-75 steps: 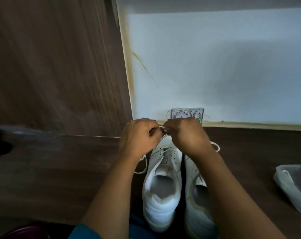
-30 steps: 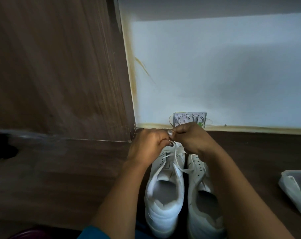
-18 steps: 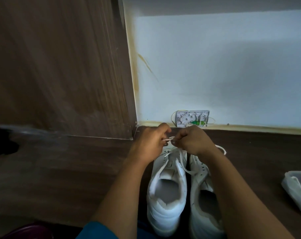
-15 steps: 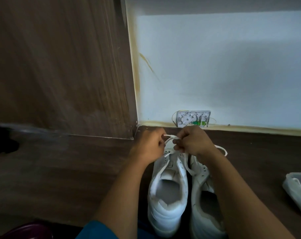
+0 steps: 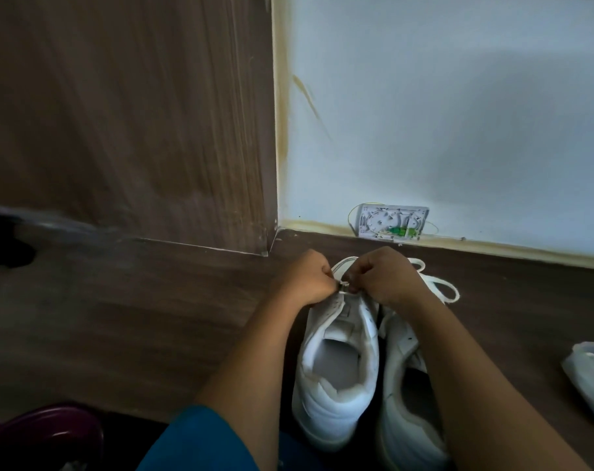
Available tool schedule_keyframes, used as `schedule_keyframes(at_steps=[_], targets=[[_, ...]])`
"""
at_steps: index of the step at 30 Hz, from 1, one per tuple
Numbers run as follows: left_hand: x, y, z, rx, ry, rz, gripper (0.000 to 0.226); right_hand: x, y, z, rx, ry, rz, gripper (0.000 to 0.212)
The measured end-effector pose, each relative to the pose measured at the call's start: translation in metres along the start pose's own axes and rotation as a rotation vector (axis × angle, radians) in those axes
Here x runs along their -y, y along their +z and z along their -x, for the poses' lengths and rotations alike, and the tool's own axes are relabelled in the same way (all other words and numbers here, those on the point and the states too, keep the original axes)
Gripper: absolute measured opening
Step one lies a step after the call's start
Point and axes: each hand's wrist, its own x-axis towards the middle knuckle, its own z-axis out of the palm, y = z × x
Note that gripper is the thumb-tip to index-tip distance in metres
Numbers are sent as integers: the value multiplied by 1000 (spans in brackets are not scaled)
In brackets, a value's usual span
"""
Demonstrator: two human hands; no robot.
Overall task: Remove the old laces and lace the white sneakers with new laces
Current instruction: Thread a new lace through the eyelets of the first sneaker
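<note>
Presently, item one: a white flat lace is arching over the toe end of the white leather left sneaker. This shoe is standing on the dark wood-grain floor near the wall, heel toward the person. The left hand and right hand are meeting above its lowest eyelets. Each grip is clamped on the lace with fingers curled, and what looks like the lace tip is showing between them. The upper eyelets are standing bare, with the tongue exposed.

Item two: the matching white right sneaker is sitting against the first, partly under the right forearm. A loose lace loop is trailing off its toe onto the floor.

Step in hand, as judged: the lace is being worked at the bottom eyelet row of the left sneaker. I cannot tell whether this is an old lace coming out or a new one going in. The next move is likely calling for one grip to steady the eyelet flap while the other draws the tip through, with the lace lying flat and its ends even.

Surroundings: a pale painted wall is rising behind, with a small white junction box at its foot. A brown wooden panel is standing to the left, and a translucent plastic tub is sitting at the right edge.
</note>
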Motion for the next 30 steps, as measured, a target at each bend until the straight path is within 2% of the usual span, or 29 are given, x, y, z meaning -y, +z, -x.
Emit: schedule_keyframes(at_steps=[5,9,15,19,22,24,30], targets=[[-13,0,3,83,-47,-132,23,2,-1,1,5,4,44,23],[-21,-2,3,26,-27,-196,24,2,-3,3,-13,-30,143,20],[-8,-1,-6,-7,-93,36,8,-2,6,6,-114,-99,196,14],[-3,4,-11,-18,-121,97,10,-6,10,3,-94,-104,267,11],[-2,4,-9,-14,-139,96,7,-4,12,0,-46,-148,409,19],[-3,4,-9,-12,-136,84,14,-3,14,0,-24,-166,457,17],[1,4,-9,-5,-157,152,18,1,12,5,-74,-182,404,20]])
